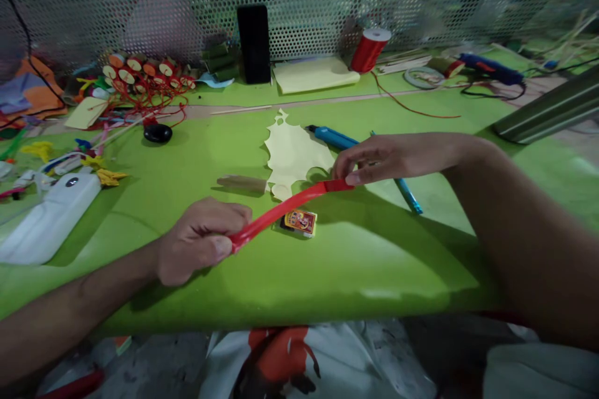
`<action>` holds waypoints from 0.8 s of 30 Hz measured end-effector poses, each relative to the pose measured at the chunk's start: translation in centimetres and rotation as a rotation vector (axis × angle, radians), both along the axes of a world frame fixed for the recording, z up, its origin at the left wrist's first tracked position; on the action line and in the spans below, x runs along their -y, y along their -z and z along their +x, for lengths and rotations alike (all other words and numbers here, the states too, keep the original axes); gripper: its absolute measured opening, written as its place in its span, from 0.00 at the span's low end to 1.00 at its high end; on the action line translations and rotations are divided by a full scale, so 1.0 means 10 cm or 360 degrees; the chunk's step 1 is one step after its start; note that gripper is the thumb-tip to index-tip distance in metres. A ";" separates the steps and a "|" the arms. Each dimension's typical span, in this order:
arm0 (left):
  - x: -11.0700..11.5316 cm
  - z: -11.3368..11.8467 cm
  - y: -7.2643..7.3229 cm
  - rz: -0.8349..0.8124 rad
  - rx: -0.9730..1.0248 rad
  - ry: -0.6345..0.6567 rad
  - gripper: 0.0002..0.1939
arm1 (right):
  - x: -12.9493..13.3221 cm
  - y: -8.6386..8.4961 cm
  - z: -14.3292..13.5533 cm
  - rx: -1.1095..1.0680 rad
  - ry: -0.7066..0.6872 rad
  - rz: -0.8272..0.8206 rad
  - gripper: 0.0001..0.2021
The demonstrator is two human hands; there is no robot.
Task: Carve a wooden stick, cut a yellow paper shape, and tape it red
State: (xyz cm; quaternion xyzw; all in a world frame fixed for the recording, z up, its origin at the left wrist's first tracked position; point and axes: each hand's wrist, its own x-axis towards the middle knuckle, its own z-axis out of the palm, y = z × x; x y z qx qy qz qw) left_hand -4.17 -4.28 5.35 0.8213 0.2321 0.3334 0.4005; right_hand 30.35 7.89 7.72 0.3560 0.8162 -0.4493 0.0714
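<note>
A glossy red strip (285, 207), like ribbon or tape, stretches between my two hands above the green table. My left hand (201, 241) is closed in a fist around its lower end. At the upper end, my right hand (369, 160) pinches the strip between thumb and fingers. Beneath the strip lies a small matchbox (298, 222) with a red and yellow label. Just behind it is a cut-out sheet of pale yellow paper (294, 153) with scalloped edges. A blue cutter (334, 137) and a teal pen (408, 195) lie near my right hand, which partly hides them.
Red-corded rolls (140, 68) are piled at the back left, before a black phone (254, 43). A red thread spool (370, 51), yellow paper stack (316, 75) and blue glue gun (491, 68) stand along the back. A white device (56, 218) lies left; a metal cylinder (552, 106) leans in at right.
</note>
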 end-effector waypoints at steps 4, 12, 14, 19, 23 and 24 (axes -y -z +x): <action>0.02 0.06 0.02 0.0174 -0.0156 0.0437 0.13 | 0.07 -0.04 -0.02 0.0071 -0.0067 0.0043 0.22; 0.07 0.07 0.04 0.0347 -0.0416 0.0486 0.13 | 0.21 0.04 -0.12 0.0060 -0.0120 0.0186 0.19; 0.06 0.06 0.02 0.0335 -0.0399 0.0494 0.13 | 0.21 0.06 -0.11 0.0036 -0.0111 0.0214 0.18; 0.04 0.07 -0.01 0.0288 -0.0368 0.0521 0.13 | 0.18 0.08 -0.08 -0.0017 -0.0072 0.0236 0.19; 0.03 0.07 -0.01 0.0213 -0.0358 0.0528 0.13 | 0.15 0.06 -0.07 -0.0087 -0.0031 0.0245 0.17; 0.03 0.07 -0.02 0.0176 -0.0342 0.0530 0.12 | 0.14 0.05 -0.06 -0.0101 -0.0032 0.0233 0.17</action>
